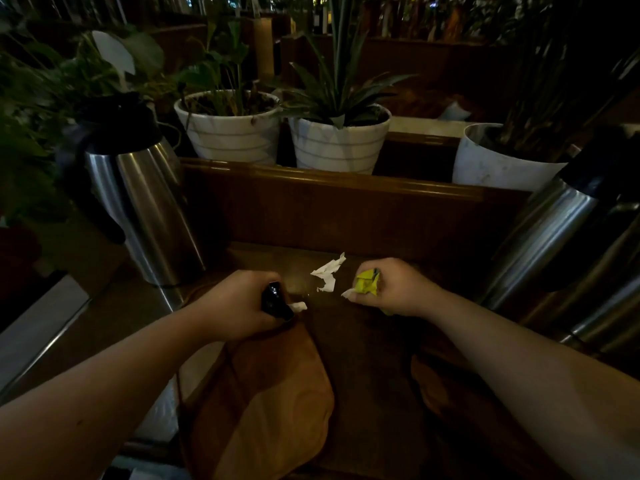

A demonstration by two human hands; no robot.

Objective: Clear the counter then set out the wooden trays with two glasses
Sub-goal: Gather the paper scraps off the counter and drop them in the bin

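Observation:
My left hand point(239, 299) is closed around a small shiny black object point(273, 299) together with a scrap of white paper point(298, 306). My right hand point(394, 287) grips a crumpled yellow wrapper point(367, 282). Between the two hands a torn piece of white paper point(327, 271) lies on the dark wooden counter point(363, 341). A brown wooden tray point(277, 393) with a rounded edge lies below my left hand, and part of a second wooden tray point(429, 379) shows under my right forearm. No glasses are in view.
A steel thermos jug point(138, 202) stands at the left and another point(561, 237) leans into view at the right. Behind a raised wooden ledge point(346, 181) stand three white plant pots point(228, 129) point(339, 140) point(498, 161). The scene is dim.

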